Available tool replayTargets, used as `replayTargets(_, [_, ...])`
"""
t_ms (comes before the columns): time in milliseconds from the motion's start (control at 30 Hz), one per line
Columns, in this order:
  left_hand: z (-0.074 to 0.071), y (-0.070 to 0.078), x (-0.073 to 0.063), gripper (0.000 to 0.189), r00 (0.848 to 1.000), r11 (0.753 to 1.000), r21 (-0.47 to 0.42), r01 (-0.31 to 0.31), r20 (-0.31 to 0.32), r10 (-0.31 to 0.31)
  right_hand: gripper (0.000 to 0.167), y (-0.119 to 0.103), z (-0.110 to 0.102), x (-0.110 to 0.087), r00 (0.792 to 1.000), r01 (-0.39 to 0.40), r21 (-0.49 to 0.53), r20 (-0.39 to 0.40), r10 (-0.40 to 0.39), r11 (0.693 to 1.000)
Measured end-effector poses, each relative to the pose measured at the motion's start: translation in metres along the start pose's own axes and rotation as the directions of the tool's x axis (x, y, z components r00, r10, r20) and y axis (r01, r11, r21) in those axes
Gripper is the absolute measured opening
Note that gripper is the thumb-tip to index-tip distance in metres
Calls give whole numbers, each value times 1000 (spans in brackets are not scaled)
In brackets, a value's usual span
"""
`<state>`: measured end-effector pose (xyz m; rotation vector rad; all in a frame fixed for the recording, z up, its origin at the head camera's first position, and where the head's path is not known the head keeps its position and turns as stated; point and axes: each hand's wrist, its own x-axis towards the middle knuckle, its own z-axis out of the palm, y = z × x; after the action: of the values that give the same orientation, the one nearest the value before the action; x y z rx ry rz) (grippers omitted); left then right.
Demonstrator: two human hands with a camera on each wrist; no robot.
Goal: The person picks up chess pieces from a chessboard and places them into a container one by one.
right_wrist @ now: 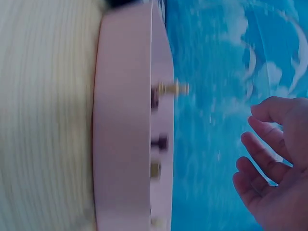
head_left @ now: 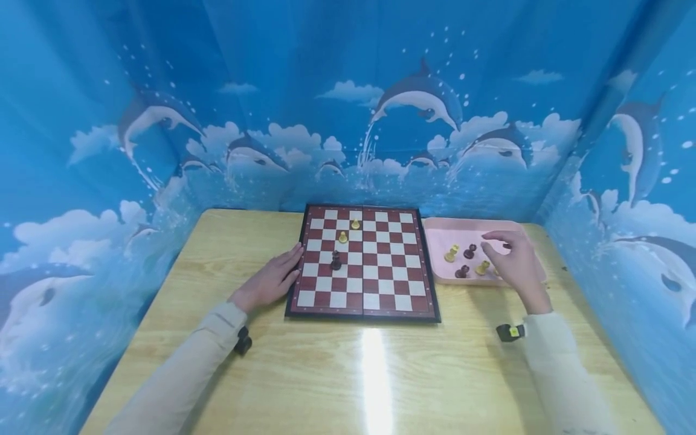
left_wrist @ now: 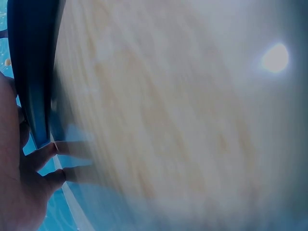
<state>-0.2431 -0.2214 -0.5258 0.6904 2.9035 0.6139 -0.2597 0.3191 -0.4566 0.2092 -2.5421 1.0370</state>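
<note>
A red-and-white chessboard (head_left: 380, 308) with a dark frame lies on the table. My left hand (head_left: 272, 279) rests at its left edge, fingers stretched along the frame; the left wrist view shows the hand (left_wrist: 29, 192) beside the dark board edge (left_wrist: 36, 72). On the board's left half stand two gold chess pieces (head_left: 343, 237) and a dark chess piece (head_left: 336, 261). Over the right part of a pink tray (head_left: 457, 225) hovers my right hand (head_left: 511, 257), its fingers loosely bent. In the right wrist view nothing shows between the fingertips of that hand (right_wrist: 279, 159).
Several gold and dark chess pieces lie or stand in the tray, among them a gold piece (head_left: 451, 253) and a dark piece (head_left: 463, 272); my right hand partly covers others. The tray stands right beside the board. A blue dolphin-print curtain (head_left: 326, 90) surrounds the wooden table (head_left: 304, 374).
</note>
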Motion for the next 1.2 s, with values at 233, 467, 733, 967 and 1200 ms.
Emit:
replayTargets(233, [-2, -1, 2, 61, 1000, 1000, 6, -2, 2, 2, 17, -34, 38, -1, 992, 70, 58, 102, -76, 996])
replayTargets(467, [-4, 0, 4, 61, 1000, 1000, 5, -24, -13, 24, 15, -67, 76, 0, 966, 118, 148, 210, -148, 982])
replayTargets(733, [-6, 0, 3, 60, 1000, 1000, 7, -18, -7, 18, 20, -101, 116, 0, 912, 60, 197, 389, -135, 978])
replayTargets(967, [-4, 0, 3, 60, 999, 999, -1, -32, -5, 32, 25, -123, 150, -2, 850, 34, 242, 504, -156, 970])
replayTargets(1200, [0, -1, 1, 61, 999, 999, -2, -35, -7, 35, 43, -139, 178, -2, 834, -11, 251, 536, -130, 968])
